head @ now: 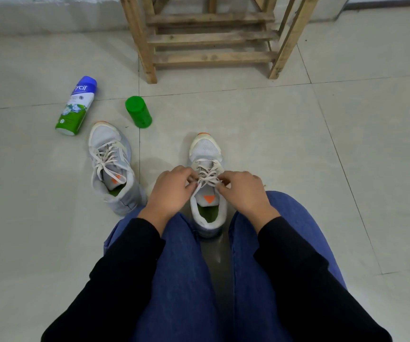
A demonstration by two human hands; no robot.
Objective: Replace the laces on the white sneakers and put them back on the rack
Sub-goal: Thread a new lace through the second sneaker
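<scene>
Our black sleeves [130,267] and blue-jeaned knees [181,280] frame one white sneaker [206,149] standing on the tiled floor [297,144] between them. We pinch its lace [207,178] at the upper eyelets, left hand [172,191] and right hand [243,193] each with fingers curled on a strand. We see the second sneaker [110,166], laced, off to the left, near a green canister [138,112] and a blue-capped bottle [77,104]; the wooden rack [211,38] stands beyond, apart from both shoes

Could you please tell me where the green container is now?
In the head view, the green container sits on the floor left of centre, right of the blue-capped bottle and just beyond the toe of the untouched sneaker.
</scene>
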